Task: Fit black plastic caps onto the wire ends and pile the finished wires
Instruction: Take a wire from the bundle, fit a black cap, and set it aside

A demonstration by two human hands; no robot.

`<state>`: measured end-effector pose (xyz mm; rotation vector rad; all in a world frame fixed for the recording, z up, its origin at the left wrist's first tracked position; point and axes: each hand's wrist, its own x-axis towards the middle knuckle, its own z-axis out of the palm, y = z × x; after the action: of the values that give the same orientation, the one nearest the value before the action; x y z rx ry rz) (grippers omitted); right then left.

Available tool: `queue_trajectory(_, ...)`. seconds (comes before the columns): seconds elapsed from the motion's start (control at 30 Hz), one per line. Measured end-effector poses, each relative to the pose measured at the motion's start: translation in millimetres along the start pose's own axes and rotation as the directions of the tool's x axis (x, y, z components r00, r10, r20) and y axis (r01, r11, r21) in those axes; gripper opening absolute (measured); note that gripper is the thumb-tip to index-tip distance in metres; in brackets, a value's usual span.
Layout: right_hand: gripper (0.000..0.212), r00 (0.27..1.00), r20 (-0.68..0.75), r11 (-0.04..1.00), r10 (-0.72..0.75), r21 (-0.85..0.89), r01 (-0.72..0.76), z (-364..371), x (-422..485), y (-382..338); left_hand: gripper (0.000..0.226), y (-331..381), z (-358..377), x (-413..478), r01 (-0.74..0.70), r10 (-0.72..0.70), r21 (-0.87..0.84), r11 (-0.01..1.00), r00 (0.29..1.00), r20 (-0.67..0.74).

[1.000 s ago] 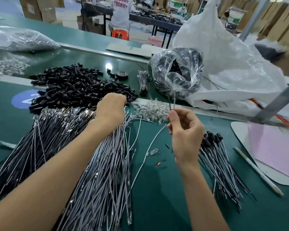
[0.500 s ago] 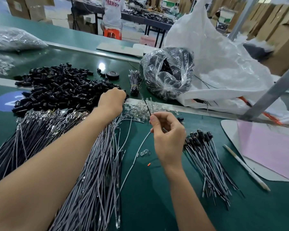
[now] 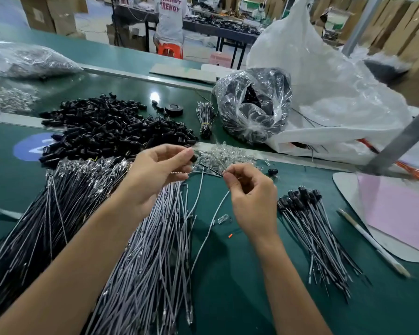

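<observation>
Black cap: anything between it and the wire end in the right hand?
Nothing visible. The left hand pinches the black cap, the right hand pinches the wire end, and only an open gap separates them.

Black plastic caps lay in a loose heap at ten o'clock, and uncapped grey wires fanned flat toward seven. One cap was pinched in the left hand, one grey wire in the right hand near its end. Finished wires lay piled at four o'clock, capped ends toward twelve.
</observation>
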<state>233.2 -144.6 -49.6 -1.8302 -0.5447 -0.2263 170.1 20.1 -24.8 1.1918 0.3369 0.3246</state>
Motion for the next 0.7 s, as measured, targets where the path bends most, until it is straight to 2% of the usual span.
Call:
queue_trajectory(0.07, 0.01, 1.0, 0.023, 1.0, -0.014, -0.016, 0.015, 0, -1, -1, 0.021, -8, 0, -9, 0.03, -0.03, -0.16, 0.987, 1.0, 0.005)
queue_trajectory(0.13, 0.009, 0.999, 0.026, 0.999, -0.033, -0.036, 0.034, 0, -1, -2, 0.019, -13, 2, -11, 0.035, -0.037, -0.247, 0.968, 0.999, -0.003)
queue_trajectory(0.5, 0.016, 0.995, -0.011, 0.993, -0.098, -0.068, 0.097, -1, -1, -5, 0.022, -18, 5, -11, 0.019, -0.013, -0.307, 0.952, 1.0, 0.022)
queue_trajectory(0.7, 0.017, 0.993, -0.012, 0.991, -0.115, -0.077, 0.114, 2, -2, -6, 0.025, -21, 6, -12, 0.003, 0.01, -0.247, 0.969, 0.999, 0.052)
